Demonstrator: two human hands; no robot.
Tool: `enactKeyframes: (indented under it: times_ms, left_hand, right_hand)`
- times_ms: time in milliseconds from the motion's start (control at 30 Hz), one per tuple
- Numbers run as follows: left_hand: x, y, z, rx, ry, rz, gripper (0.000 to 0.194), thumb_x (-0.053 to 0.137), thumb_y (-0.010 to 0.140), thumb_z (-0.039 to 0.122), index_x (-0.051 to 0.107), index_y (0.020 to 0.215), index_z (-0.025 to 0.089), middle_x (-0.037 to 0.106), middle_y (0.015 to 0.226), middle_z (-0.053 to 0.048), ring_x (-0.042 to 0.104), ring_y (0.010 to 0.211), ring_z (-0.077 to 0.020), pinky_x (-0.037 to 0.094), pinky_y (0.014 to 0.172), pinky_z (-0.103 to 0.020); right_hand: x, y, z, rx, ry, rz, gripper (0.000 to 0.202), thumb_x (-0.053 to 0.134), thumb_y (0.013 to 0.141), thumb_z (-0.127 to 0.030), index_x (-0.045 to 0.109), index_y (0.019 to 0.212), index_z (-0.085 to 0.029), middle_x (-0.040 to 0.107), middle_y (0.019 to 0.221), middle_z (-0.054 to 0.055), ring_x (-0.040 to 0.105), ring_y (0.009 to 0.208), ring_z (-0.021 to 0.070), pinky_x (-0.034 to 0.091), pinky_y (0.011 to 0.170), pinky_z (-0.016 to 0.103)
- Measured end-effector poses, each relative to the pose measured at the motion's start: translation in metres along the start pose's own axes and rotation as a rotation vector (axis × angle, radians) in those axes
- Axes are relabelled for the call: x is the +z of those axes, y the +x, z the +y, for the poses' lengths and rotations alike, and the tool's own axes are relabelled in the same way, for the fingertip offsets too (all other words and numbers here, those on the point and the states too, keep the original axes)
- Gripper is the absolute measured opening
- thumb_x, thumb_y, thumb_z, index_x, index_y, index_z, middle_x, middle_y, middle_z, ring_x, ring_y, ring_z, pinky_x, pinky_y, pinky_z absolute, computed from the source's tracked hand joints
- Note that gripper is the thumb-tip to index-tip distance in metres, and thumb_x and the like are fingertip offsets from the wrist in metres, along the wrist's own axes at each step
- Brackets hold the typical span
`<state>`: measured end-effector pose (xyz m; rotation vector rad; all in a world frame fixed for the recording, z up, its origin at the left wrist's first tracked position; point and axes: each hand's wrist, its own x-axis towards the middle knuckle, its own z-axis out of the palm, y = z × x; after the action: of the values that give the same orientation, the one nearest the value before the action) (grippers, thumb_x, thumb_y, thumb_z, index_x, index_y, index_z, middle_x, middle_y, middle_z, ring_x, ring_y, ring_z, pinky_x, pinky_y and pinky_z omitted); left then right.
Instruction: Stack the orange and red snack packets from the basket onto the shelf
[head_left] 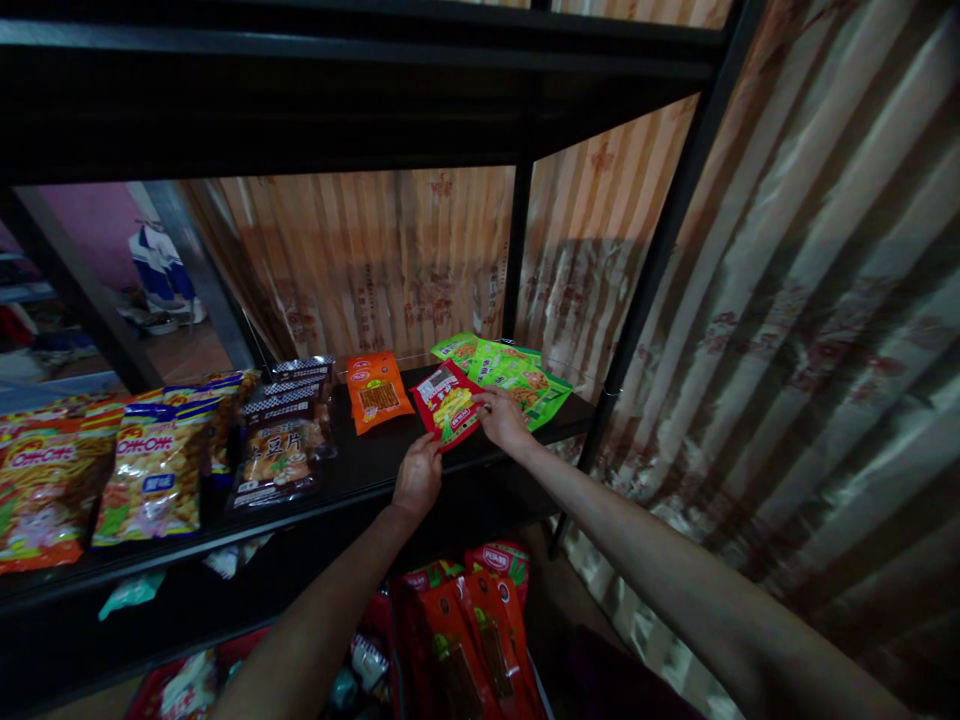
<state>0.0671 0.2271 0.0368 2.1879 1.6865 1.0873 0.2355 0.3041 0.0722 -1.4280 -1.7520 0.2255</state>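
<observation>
A red snack packet with a yellow picture is held between both hands just over the black shelf. My left hand pinches its lower left edge. My right hand grips its right side, fingers closed on the edge. Behind the right hand lie several green snack packets, spread and overlapping, partly hidden by that hand and the red packet. To the left of the red packet, orange packets are stacked flat on the shelf.
Further left on the shelf stand brown-black packets and yellow snack bags. Below, a box holds orange-red packets, beside a red container of mixed packets. An upper shelf hangs overhead; a metal post and curtain bound the right.
</observation>
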Motion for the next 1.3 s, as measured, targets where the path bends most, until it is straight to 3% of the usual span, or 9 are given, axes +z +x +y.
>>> enactKeyframes:
  times_ms: [167,400,833,1000,1067,1133,1200,1233,1300]
  left_hand:
    - [0.013,0.013,0.011,-0.001,0.000,-0.052,0.031,0.046,0.082,0.007,0.067,0.105,0.007,0.061,0.124,-0.019,0.056,0.117,-0.0232,0.044,0.103,-0.035]
    - [0.030,0.025,0.018,0.018,0.013,-0.076,0.032,0.048,0.082,0.009,0.066,0.108,0.009,0.061,0.124,-0.017,0.054,0.120,-0.0222,0.041,0.106,-0.036]
    - [0.029,0.025,0.025,0.042,-0.035,-0.048,0.031,0.051,0.079,0.008,0.065,0.106,0.011,0.065,0.117,-0.016,0.056,0.116,-0.0239,0.043,0.103,-0.043]
    - [0.002,-0.014,0.026,0.125,-0.072,0.056,0.034,0.040,0.082,0.004,0.065,0.104,0.010,0.066,0.116,-0.014,0.055,0.116,-0.0197,0.042,0.105,-0.037]
    - [-0.012,-0.043,0.019,0.207,-0.107,0.090,0.035,0.039,0.081,0.003,0.065,0.103,0.011,0.067,0.113,-0.013,0.056,0.115,-0.0181,0.042,0.104,-0.035]
    - [-0.025,-0.073,0.007,0.242,-0.173,0.031,0.033,0.043,0.079,0.003,0.066,0.100,0.014,0.067,0.111,-0.011,0.056,0.114,-0.0173,0.043,0.103,-0.034]
    - [-0.038,-0.096,-0.012,0.132,-0.276,-0.025,0.029,0.048,0.075,0.005,0.068,0.092,0.017,0.068,0.110,-0.009,0.059,0.110,-0.0181,0.044,0.101,-0.036]
    - [-0.044,-0.105,-0.023,-0.021,-0.349,0.030,0.025,0.051,0.073,0.006,0.068,0.089,0.017,0.068,0.108,-0.009,0.061,0.106,-0.0185,0.045,0.099,-0.037]
    - [-0.054,-0.122,-0.043,-0.439,-0.520,0.299,0.021,0.053,0.075,0.012,0.066,0.091,0.016,0.070,0.099,-0.009,0.065,0.095,-0.0181,0.048,0.094,-0.039]
  right_hand:
    - [0.000,0.009,0.013,-0.101,-0.104,0.045,0.030,0.047,0.074,-0.005,0.072,0.090,-0.011,0.059,0.118,0.015,0.060,0.103,0.0231,0.045,0.098,0.035]
    - [0.003,0.002,0.042,-0.090,-0.140,0.090,0.031,0.045,0.075,-0.008,0.071,0.092,-0.011,0.061,0.111,0.014,0.060,0.099,0.0225,0.047,0.094,0.035]
    - [0.001,-0.010,0.044,-0.049,-0.190,0.017,0.032,0.048,0.076,-0.014,0.069,0.100,-0.011,0.057,0.119,0.016,0.052,0.111,0.0289,0.041,0.100,0.044]
    - [-0.014,-0.037,0.004,-0.209,-0.338,0.063,0.033,0.052,0.080,-0.020,0.065,0.109,-0.015,0.042,0.142,0.015,0.026,0.133,0.0388,0.027,0.104,0.060]
    - [-0.020,-0.055,-0.020,-0.348,-0.313,0.026,0.037,0.050,0.082,-0.018,0.061,0.117,-0.016,0.036,0.146,0.014,0.023,0.136,0.0359,0.024,0.106,0.058]
    - [-0.023,-0.076,-0.044,-0.514,-0.242,-0.068,0.043,0.048,0.082,-0.016,0.055,0.125,-0.018,0.032,0.149,0.012,0.024,0.137,0.0314,0.025,0.107,0.054]
    - [-0.022,-0.094,-0.063,-0.647,-0.153,-0.188,0.049,0.047,0.083,-0.013,0.049,0.131,-0.022,0.033,0.150,0.009,0.026,0.137,0.0277,0.025,0.109,0.052]
    - [-0.018,-0.102,-0.068,-0.655,-0.095,-0.216,0.051,0.047,0.084,-0.014,0.046,0.133,-0.024,0.034,0.149,0.008,0.028,0.137,0.0264,0.026,0.109,0.050]
    - [-0.006,-0.120,-0.069,-0.482,0.079,-0.126,0.052,0.046,0.087,-0.020,0.039,0.138,-0.025,0.037,0.147,0.008,0.036,0.133,0.0240,0.033,0.107,0.045]
